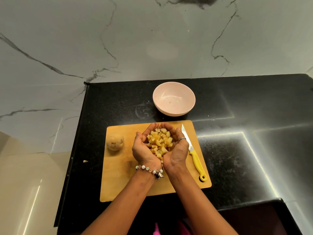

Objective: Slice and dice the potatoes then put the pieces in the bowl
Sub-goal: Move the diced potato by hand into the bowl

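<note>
My left hand (142,150) and my right hand (179,150) are cupped side by side, palms up, just above the wooden cutting board (122,177). Together they hold a heap of diced potato pieces (160,141), with the fingers curled up around it. A pale pink bowl (174,100) stands empty on the black counter just beyond the board, a short way past my fingertips. One whole unpeeled potato (115,142) lies at the board's left edge. A knife with a yellow handle (194,156) lies along the board's right side, blade pointing away.
The black counter (245,158) extends to the right of the board and ends at a marbled wall behind the bowl. A single stray potato piece (85,161) lies at the counter's left edge. Beige floor shows to the left.
</note>
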Available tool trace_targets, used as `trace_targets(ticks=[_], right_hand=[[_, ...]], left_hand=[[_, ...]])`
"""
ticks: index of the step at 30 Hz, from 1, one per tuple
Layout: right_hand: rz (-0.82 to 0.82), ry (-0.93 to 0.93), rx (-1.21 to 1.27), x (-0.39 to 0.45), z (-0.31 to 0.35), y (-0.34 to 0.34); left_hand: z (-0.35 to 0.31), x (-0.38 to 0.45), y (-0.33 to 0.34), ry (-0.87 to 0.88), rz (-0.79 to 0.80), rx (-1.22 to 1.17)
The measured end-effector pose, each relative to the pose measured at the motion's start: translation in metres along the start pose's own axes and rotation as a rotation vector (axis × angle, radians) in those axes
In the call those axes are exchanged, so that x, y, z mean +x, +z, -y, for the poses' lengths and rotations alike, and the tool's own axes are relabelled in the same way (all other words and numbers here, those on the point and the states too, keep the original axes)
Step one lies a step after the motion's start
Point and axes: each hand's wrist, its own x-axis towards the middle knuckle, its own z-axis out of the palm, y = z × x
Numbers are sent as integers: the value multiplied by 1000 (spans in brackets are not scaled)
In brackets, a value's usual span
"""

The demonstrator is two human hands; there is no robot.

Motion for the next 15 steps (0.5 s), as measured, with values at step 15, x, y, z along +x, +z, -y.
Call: trace_targets(ticks=[15], right_hand=[[190,-93,202,82,89,75]], left_hand=[[-20,60,133,-46,147,-68]])
